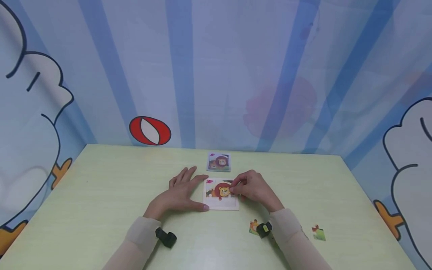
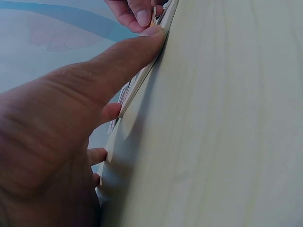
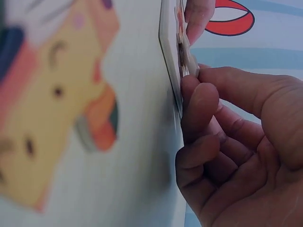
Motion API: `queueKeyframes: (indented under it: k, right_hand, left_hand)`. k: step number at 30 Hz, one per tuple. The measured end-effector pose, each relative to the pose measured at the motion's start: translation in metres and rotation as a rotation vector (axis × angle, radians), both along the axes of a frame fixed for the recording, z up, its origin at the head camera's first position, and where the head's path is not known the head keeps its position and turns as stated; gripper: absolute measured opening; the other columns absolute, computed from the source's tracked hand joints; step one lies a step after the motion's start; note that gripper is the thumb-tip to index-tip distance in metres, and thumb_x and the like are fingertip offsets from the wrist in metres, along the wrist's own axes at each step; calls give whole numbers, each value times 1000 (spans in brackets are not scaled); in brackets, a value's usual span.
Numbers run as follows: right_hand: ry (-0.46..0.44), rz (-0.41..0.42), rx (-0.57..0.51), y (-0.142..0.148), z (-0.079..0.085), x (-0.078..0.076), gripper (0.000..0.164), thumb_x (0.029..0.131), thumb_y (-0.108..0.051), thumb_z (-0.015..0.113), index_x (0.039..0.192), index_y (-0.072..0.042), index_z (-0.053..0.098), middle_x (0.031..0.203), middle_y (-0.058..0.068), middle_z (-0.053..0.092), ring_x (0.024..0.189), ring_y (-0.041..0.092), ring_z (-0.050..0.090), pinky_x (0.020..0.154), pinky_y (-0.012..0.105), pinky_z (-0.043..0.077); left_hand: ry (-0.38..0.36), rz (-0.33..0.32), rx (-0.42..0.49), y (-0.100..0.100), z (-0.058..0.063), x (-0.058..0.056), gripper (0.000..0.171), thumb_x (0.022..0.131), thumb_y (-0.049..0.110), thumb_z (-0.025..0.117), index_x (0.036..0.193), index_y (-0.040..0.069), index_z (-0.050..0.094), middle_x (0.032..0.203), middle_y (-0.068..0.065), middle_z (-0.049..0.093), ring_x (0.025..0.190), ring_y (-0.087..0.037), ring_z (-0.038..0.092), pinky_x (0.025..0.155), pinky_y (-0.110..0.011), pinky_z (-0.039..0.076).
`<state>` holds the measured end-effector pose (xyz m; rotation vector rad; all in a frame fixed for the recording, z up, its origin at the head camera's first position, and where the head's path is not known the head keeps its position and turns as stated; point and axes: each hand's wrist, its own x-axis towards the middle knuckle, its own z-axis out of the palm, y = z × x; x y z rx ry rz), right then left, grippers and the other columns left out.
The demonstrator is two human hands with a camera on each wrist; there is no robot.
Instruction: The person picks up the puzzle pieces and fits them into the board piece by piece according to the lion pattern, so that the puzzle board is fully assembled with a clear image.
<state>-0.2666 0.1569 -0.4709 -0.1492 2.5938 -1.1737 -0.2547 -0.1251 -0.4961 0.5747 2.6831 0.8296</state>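
A white puzzle board (image 1: 221, 204) lies mid-table, its upper part filled with joined pieces that show a lion (image 1: 222, 190). My left hand (image 1: 180, 195) is spread at the board's left side, thumb at the lower left corner and index finger at the upper left. Over the board's right side, my right hand (image 1: 253, 187) pinches a puzzle piece (image 3: 190, 64) between thumb and index finger. That piece is tilted against the board in the right wrist view; whether it is seated cannot be told. Fingers hide most of its picture.
Just beyond the board lies a small lion picture card (image 1: 218, 162). One loose puzzle piece (image 1: 254, 227) lies partly behind the right wrist's camera, and another loose piece (image 1: 318, 233) farther right. A striped cartoon curtain (image 1: 216, 75) hangs behind the table's far edge.
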Motion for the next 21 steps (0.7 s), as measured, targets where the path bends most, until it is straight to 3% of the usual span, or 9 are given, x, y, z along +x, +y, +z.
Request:
queueKeyframes:
  k: [15,21]
  right_hand:
    - [17,-2,42,-3,-1,-1,9,94,-19,83,90,-13,78,66,3,65,53,16,56,55,27,45]
    - [25,34,38,0,1,-2,9,95,-21,82,92,-13,78,66,3,66,54,15,57,57,26,44]
  left_hand:
    - [-9,3,5,0,0,0,103,79,60,88,166,33,40,184,-11,8,169,-44,-1,130,-76,7]
    - [-6,1,-2,0,-1,-1,103,79,61,88,166,34,40,184,-10,8,169,-44,-1,131,-76,8]
